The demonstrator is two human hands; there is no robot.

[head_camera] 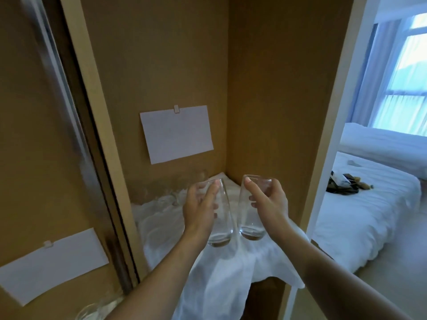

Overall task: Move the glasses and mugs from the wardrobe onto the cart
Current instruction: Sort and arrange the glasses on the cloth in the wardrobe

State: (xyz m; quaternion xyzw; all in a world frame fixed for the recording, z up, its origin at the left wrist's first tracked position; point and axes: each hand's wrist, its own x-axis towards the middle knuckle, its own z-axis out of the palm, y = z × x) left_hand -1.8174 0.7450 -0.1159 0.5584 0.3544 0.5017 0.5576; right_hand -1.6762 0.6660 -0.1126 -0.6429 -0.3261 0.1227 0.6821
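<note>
Glasses, two, clear and tall, held side by side above a white cloth (184, 227) draped over the wardrobe shelf. Left glass (220, 218): gripped by the left hand (199, 211), fingers curled round its upper wall. Right glass (250, 211): gripped by the right hand (269, 202), thumb along the rim, fingers wrapped behind. More glassware (198, 179), blurred, stands behind the left hand near the back wall. Paper sheet (176, 133), clipped to that wall. Bed (369, 215), white, beyond the wardrobe's right side.

Single head-worn view, forward and downward, close into the wardrobe (265, 88).
</note>
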